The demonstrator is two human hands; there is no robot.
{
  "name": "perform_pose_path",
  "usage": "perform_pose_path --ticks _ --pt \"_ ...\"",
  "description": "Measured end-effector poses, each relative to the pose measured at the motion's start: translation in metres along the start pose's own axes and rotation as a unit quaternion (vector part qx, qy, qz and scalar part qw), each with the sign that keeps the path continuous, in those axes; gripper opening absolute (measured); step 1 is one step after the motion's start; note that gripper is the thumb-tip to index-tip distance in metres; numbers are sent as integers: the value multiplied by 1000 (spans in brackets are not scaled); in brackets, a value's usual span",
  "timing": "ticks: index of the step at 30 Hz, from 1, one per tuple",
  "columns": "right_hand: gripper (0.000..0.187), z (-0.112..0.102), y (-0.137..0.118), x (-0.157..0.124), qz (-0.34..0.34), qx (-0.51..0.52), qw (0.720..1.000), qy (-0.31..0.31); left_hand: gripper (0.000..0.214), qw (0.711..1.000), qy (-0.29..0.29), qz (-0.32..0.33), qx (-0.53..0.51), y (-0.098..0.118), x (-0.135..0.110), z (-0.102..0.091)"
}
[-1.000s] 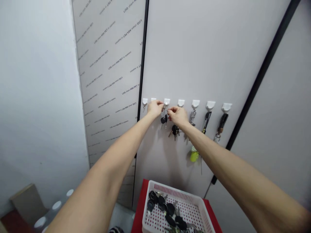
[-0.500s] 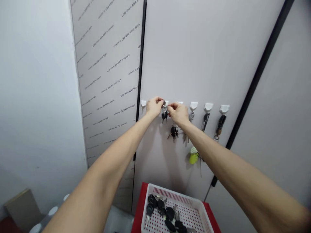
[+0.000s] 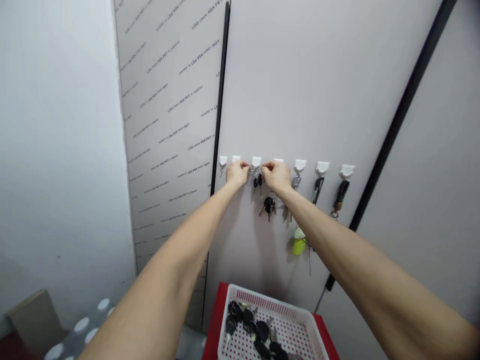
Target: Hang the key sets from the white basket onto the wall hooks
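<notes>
A row of white wall hooks runs across a grey panel. My left hand and my right hand are both raised to the third hook, fingers pinched on the ring of a bunch of black-headed keys that hangs right under it. I cannot tell whether the ring rests on the hook. Another bunch of black keys hangs below my right hand. Further right hang a metal clasp, a black strap and a braided fob. A yellow-green tag dangles behind my right forearm.
A white perforated basket with several black-headed keys stands on a red surface below my arms. A film-covered panel with printed lettering is on the left. A cardboard piece and white bottle caps lie bottom left.
Both hands stayed pinched at the third hook; the key ring sits slightly lower under the hook now, and the keys dangle freely between the hands. The view shifted a little.
</notes>
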State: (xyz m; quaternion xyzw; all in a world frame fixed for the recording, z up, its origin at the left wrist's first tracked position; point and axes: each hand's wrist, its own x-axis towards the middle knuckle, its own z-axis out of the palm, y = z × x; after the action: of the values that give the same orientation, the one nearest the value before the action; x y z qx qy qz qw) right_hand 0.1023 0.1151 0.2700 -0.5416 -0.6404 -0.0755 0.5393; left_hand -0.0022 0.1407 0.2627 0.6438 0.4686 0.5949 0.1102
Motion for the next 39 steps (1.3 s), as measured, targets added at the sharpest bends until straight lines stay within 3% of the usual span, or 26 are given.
perform_pose_path --ticks 5,9,14,18,21,24,28,33,39 --pt "23 1 6 -12 8 -3 999 -53 13 997 -68 -45 0 -18 -12 7" --pt "24 -4 19 -46 5 22 997 -70 18 988 -110 -95 -56 -35 -46 5" --pt "24 -6 57 -133 52 42 978 -199 15 948 -218 -187 -137 -72 -128 5" --pt "23 -4 92 -213 115 33 944 -306 15 922 -288 -232 -114 -106 -197 14" --pt "22 -4 108 -255 132 15 917 -376 15 922 -345 -171 -47 -122 -229 18" --pt "23 -2 113 -274 106 9 906 -411 17 924 -373 -84 34 -128 -242 15" --pt "25 9 110 -279 49 -30 905 -421 21 916 -375 -14 144 -133 -245 7" --pt "23 21 107 -279 30 -125 877 -462 21 888 -408 88 191 -140 -252 -1" --pt "20 8 119 -276 56 -121 875 -465 16 836 -459 145 264 -133 -253 -1"
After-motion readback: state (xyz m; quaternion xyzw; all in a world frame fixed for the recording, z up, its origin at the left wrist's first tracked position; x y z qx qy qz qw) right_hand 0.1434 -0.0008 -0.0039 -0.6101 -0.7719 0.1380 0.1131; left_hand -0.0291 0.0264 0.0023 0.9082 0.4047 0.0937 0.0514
